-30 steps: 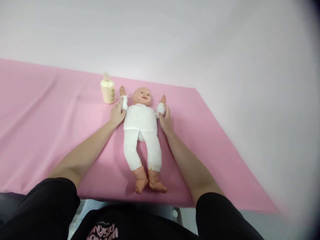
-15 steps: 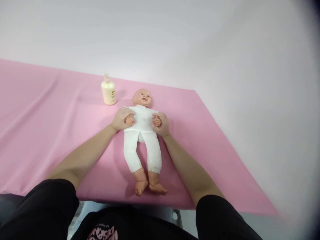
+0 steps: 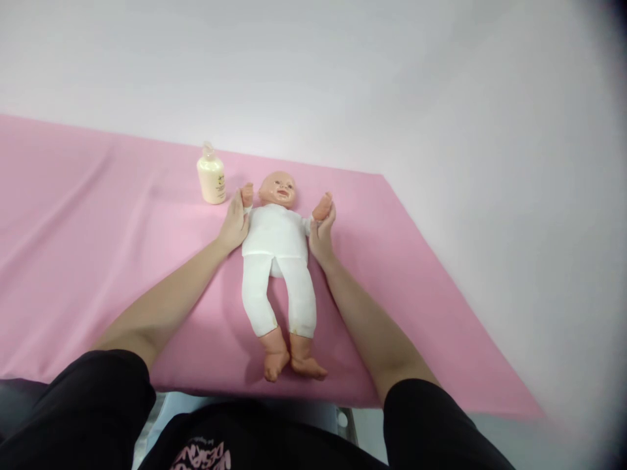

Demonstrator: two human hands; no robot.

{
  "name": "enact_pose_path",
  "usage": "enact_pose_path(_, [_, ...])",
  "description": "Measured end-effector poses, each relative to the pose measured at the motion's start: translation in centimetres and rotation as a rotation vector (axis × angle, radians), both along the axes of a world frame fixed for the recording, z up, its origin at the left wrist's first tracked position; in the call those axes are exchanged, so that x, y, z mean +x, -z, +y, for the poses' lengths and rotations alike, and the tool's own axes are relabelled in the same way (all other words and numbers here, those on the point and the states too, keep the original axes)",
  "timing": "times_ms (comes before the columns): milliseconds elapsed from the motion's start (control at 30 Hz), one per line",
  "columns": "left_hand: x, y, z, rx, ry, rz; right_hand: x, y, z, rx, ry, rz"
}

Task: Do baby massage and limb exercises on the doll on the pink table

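A baby doll [image 3: 274, 235] in a white cloth top and white leggings lies on its back, its head toward the far side and its bare feet toward me. On the left, my left hand [image 3: 235, 223] holds one of the doll's arms, fingers lying along it; the doll's small hand points up beside its head. My right hand [image 3: 322, 238] grips the doll's other arm on the right, thumb on the near side and fingers behind. Both doll arms are raised and spread outward. Parts of my fingers are hidden behind the arms.
A pale yellow pump bottle [image 3: 212, 179] stands upright to the left of the doll's head. A pink cloth [image 3: 392, 313] covers the table, creased at the left. Behind and to the right is a white wall [image 3: 441, 117].
Both my hands have moved outward and away from me, swinging the doll's arms from in front of its chest up and out to its sides. The doll's body and the bottle stay put.
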State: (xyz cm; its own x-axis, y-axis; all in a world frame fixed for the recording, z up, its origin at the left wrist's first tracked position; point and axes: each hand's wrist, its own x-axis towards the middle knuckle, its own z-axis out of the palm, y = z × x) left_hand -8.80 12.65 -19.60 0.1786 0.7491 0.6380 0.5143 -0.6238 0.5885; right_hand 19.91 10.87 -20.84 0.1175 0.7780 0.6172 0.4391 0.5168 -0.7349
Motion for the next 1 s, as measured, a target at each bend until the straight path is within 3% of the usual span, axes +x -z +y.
enact_pose_path(300, [-1.2,2.0,1.8,-0.134,-0.033,0.037,1.6,0.6,0.9,-0.109,0.074,-0.114])
enact_pose_path(667, [-1.9,2.1,2.2,-0.272,-0.145,0.051,1.9,-0.8,0.0,-0.390,0.134,-0.093])
enact_pose_path(833, [-1.8,1.9,2.1,-0.214,-0.118,0.006,1.9,-0.2,0.3,-0.381,0.117,0.029])
enact_pose_path(1000, [-1.3,1.2,1.6,-0.081,-0.022,-0.070,1.8,0.4,0.9,-0.238,0.011,0.176])
